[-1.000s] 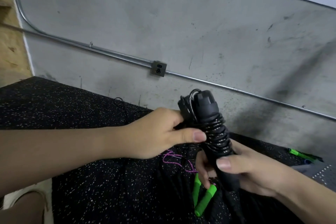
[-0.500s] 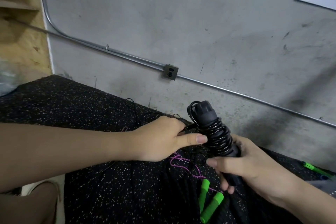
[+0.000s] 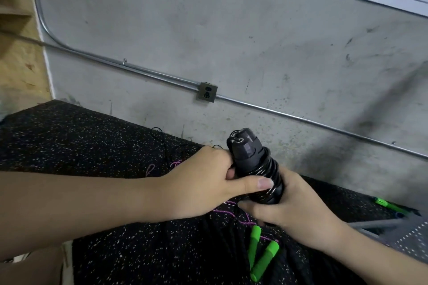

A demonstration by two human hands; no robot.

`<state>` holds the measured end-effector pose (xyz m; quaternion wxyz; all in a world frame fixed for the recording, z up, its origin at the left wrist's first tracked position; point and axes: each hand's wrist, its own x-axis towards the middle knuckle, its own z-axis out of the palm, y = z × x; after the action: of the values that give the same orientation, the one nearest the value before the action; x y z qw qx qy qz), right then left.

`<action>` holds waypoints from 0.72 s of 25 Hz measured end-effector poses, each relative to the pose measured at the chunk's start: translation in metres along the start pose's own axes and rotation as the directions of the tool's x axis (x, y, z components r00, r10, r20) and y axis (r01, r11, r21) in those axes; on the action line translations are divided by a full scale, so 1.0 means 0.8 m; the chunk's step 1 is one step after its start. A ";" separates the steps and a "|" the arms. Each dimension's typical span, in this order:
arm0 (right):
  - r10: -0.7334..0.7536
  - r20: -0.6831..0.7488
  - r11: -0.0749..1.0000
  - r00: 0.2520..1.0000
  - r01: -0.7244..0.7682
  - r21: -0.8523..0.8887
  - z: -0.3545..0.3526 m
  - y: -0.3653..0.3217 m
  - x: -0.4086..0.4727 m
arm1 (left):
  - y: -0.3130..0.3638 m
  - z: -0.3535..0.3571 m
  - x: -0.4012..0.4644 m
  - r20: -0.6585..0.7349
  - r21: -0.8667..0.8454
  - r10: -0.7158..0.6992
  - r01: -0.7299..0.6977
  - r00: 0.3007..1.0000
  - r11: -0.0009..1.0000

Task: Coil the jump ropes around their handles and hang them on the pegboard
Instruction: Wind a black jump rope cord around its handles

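A black jump rope [image 3: 251, 162] is coiled tightly around its two black handles and stands nearly upright above the speckled black mat [image 3: 81, 146]. My right hand [image 3: 291, 206] grips the lower end of the bundle from the right. My left hand [image 3: 203, 183] holds its upper part, thumb pressed across the coils. Below the hands lie two green handles [image 3: 261, 254] and a tangle of purple rope [image 3: 222, 211] on the mat.
A grey concrete wall with a metal conduit and a junction box [image 3: 207, 91] stands close behind. At the right edge lie another green handle [image 3: 385, 204], a grey bar and a white perforated pegboard [image 3: 414, 238]. Wood panelling is at far left.
The coiled bundle has dropped lower and nearer the mat. My left thumb has moved across the coils, and my right hand has slid up the bundle. The view has shifted left.
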<state>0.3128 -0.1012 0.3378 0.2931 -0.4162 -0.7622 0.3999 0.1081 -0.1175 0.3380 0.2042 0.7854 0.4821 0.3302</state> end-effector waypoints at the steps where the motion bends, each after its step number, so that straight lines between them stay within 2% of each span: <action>1: -0.006 -0.011 1.000 1.000 0.006 -0.022 0.002 0.002 0.001 | -0.004 0.000 0.002 -0.005 -0.023 0.006 -0.006 1.000 1.000; 2: 0.000 0.015 1.000 1.000 0.000 -0.001 0.002 0.001 0.002 | -0.007 -0.002 0.003 0.019 -0.073 0.017 -0.015 1.000 0.997; 4: 0.063 0.200 0.978 0.978 -0.100 0.183 -0.004 -0.007 0.000 | -0.011 -0.008 0.005 0.133 -0.244 0.054 -0.020 0.990 0.970; 6: 0.094 0.503 0.851 0.859 -0.332 0.408 -0.012 -0.019 -0.006 | -0.010 -0.015 0.004 0.212 -0.375 0.107 -0.020 0.971 0.927; 7: 0.063 0.607 0.776 0.792 -0.421 0.470 -0.015 -0.022 -0.008 | -0.009 -0.017 0.004 0.226 -0.406 0.139 -0.037 0.964 0.913; 8: 0.036 0.646 0.743 0.762 -0.453 0.493 -0.016 -0.024 -0.010 | -0.007 -0.019 0.003 0.227 -0.420 0.160 -0.051 0.961 0.906; 10: 0.060 0.601 0.788 0.797 -0.407 0.461 -0.014 -0.024 -0.009 | -0.005 -0.020 0.002 0.195 -0.372 0.128 -0.048 0.972 0.927; 12: 0.084 0.489 0.857 0.868 -0.313 0.409 -0.009 -0.025 -0.006 | -0.005 -0.020 0.003 0.140 -0.124 0.010 0.008 0.990 0.992; 14: 0.081 0.369 0.890 0.926 -0.234 0.392 -0.007 -0.025 -0.004 | -0.004 -0.023 0.007 0.088 0.113 -0.107 0.097 0.990 0.989; 16: 0.079 0.249 0.916 0.965 -0.169 0.364 -0.006 -0.022 -0.002 | -0.004 -0.026 0.013 0.073 0.156 -0.153 0.141 0.986 0.978; 18: 0.065 0.117 0.963 0.991 -0.093 0.252 -0.007 -0.018 0.002 | -0.001 -0.029 0.016 0.060 0.116 -0.167 0.159 0.984 0.980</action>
<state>0.3104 -0.1028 0.3532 0.2869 -0.3828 -0.7014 0.5284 0.0948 -0.1053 0.3578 0.2033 0.7643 0.5550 0.2579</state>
